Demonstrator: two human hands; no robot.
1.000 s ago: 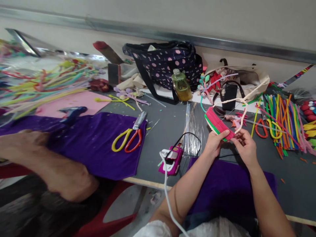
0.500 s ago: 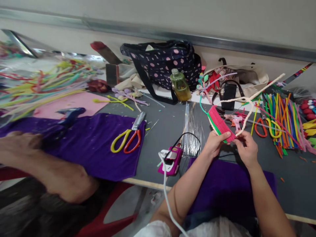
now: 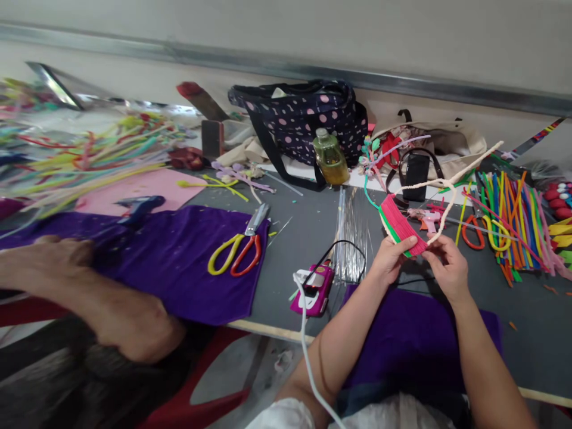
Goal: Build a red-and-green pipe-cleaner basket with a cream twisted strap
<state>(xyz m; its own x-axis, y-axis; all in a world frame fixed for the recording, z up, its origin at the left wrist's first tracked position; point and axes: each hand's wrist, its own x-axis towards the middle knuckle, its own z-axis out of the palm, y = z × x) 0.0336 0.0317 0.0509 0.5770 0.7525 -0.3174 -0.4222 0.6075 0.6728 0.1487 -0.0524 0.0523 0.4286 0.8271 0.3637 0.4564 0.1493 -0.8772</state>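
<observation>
Between my hands is a small basket shape of pipe cleaners (image 3: 401,223), pink on the side with a green band and a cream edge. A long cream pipe cleaner (image 3: 451,187) loops up from it and ends in a twisted tail. My left hand (image 3: 393,257) grips the basket's lower end, thumb pressed on the pink face. The fingers of my right hand (image 3: 448,265) pinch the cream pipe cleaner where it meets the basket corner. Just behind lies a pink glue gun (image 3: 426,219). A purple cloth (image 3: 415,333) spreads beneath my forearms.
Scissors (image 3: 245,244) lie on another purple cloth (image 3: 187,268) at left, near a co-worker's arm (image 3: 111,304). A magenta power block (image 3: 314,292) trails a white cable. Colourful pipe cleaners (image 3: 513,220) are at right; a bottle (image 3: 330,161) and dotted bag (image 3: 308,119) stand behind.
The view has shifted slightly, moving the left-hand objects a little rightward in the picture. My hands keep the same hold on the pipe cleaner basket; its cream loop has tilted slightly.
</observation>
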